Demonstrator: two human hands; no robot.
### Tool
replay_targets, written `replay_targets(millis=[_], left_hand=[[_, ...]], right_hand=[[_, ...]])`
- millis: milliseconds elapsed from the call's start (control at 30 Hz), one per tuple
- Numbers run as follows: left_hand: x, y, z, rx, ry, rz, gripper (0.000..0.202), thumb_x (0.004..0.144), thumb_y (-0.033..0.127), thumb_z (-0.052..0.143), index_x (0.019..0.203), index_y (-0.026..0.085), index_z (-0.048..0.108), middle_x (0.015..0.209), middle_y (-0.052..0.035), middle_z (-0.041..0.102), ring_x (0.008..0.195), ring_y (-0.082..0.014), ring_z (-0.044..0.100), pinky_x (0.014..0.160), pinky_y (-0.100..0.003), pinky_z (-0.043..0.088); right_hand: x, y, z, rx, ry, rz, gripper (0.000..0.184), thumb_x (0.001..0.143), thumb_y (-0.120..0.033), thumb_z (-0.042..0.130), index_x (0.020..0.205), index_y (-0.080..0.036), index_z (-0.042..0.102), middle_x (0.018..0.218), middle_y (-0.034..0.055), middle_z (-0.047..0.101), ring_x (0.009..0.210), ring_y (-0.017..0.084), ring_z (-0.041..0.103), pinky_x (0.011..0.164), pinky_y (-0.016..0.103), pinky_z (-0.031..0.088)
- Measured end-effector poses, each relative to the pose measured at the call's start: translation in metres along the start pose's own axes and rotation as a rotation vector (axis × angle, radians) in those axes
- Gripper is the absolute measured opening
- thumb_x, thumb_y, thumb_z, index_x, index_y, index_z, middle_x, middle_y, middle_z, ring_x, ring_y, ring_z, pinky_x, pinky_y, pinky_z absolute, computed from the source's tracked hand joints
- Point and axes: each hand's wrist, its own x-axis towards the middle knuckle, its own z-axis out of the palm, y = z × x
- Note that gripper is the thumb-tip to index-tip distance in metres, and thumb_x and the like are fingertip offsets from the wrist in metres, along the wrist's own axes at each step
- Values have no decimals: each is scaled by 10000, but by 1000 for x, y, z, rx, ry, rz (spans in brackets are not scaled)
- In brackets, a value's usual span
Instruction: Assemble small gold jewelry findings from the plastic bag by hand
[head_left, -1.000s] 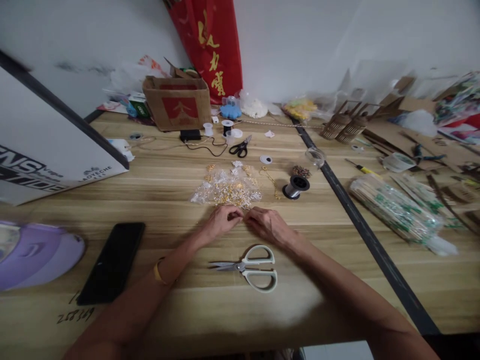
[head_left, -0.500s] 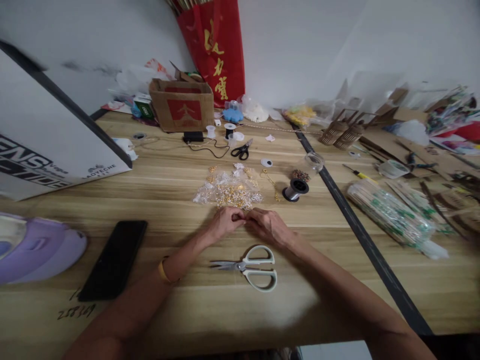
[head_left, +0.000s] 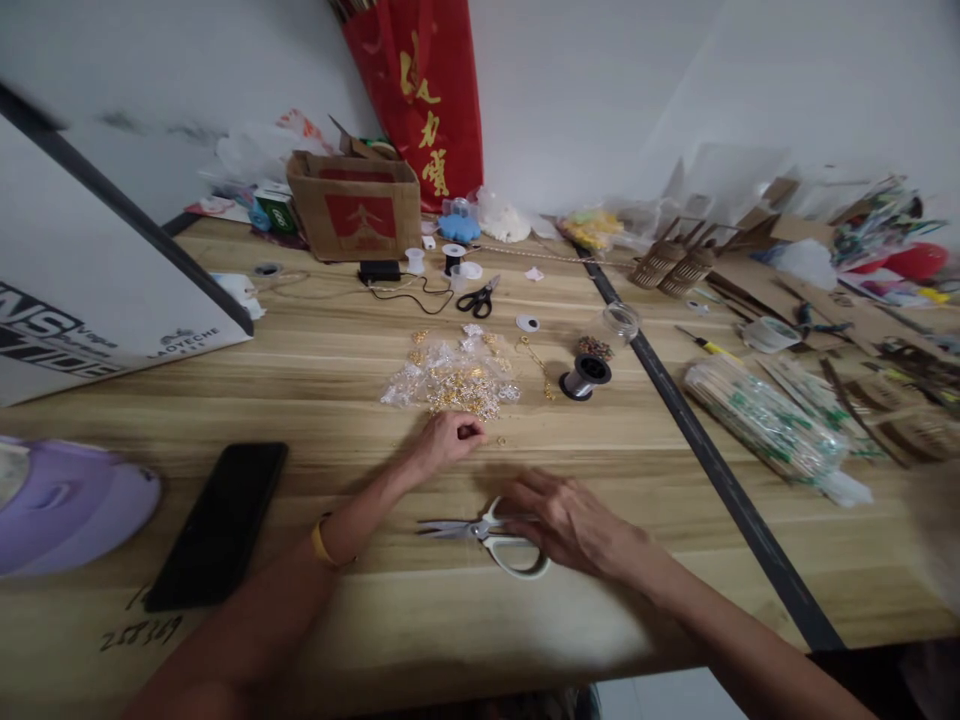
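Note:
My left hand (head_left: 448,440) rests on the wooden table (head_left: 337,390) with its fingers pinched together on something too small to make out, just below a pile of small clear bags of gold beads (head_left: 454,377). A few tiny gold pieces lie beside its fingertips. My right hand (head_left: 568,522) lies over the white handles of a pair of scissors (head_left: 480,534), fingers spread and touching them. The scissor blades point left.
A black phone (head_left: 217,525) and a purple cap (head_left: 67,510) lie at the left. A wire spool (head_left: 583,376), black scissors (head_left: 478,296), a cardboard box (head_left: 356,205), a red bag (head_left: 424,95) and a bag of sticks (head_left: 765,425) surround the middle.
My right hand has left the left hand and dropped down onto the white scissors. The left hand stays pinched in the same spot.

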Motion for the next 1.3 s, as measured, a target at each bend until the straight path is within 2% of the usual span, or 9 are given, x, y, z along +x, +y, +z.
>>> replay_targets(millis=[67,267,433,633,700,800,967,1067,1300], left_hand=[[0,2,-2,7,-2,-9,107,739,194,623,723,127,705,638,-12,657,562,-98,520,546,-188,371],[-2,7,-5,25,-17,-5,106,743,191,617,715,134,701,607,1,641,552,-96,516,536,-188,360],[-2,7,-5,-3,6,7,99,738,188,615,717,136,697,637,-2,656,574,-100,536,553,-190,386],[-2,11,-7,2,-10,-14,88,734,169,621,718,128,698,647,-12,666,578,-101,546,560,-191,387],[-2,11,-8,4,-18,-12,91,738,172,618,721,129,696,652,-14,668,582,-102,549,560,-191,388],[-2,10,-7,-5,-18,0,94,740,182,614,725,133,693,654,-12,668,585,-104,555,559,-190,391],[-1,8,-6,5,-3,-5,101,735,199,614,713,138,692,637,-8,667,580,-106,559,552,-190,395],[-1,8,-6,5,-2,-13,109,732,209,617,715,136,696,633,-11,670,580,-110,562,550,-192,400],[-1,4,-4,-25,4,13,101,738,197,619,735,137,700,699,-26,703,624,-120,590,593,-204,431]], right_hand=[[-9,-7,6,-7,-40,-19,326,890,-260,526,1213,-223,493,1122,74,579,1017,212,544,811,306,466],[-14,-19,21,-86,-26,31,566,836,-90,497,1366,-234,359,1155,96,552,1036,222,518,893,357,443],[-19,-18,13,1,-27,71,487,833,-116,503,1305,-225,448,1048,89,577,933,208,548,833,343,470],[-49,3,-1,638,45,298,467,848,-251,537,1311,-230,478,1094,71,598,931,184,579,797,285,475],[-57,10,-1,892,74,414,502,862,-331,530,1344,-216,447,1025,60,612,849,169,580,712,264,473],[-63,16,4,1071,82,463,610,784,-393,639,1332,-196,457,865,22,583,707,125,521,607,228,430],[-54,13,14,1135,113,451,704,715,-443,699,1320,-188,443,853,17,543,717,126,486,608,230,405],[-45,10,17,1096,152,454,616,742,-477,659,1248,-168,494,821,15,519,685,117,461,571,221,377],[-22,6,17,1105,89,496,473,776,-459,628,1136,-164,542,714,-16,505,588,95,462,501,200,342]])
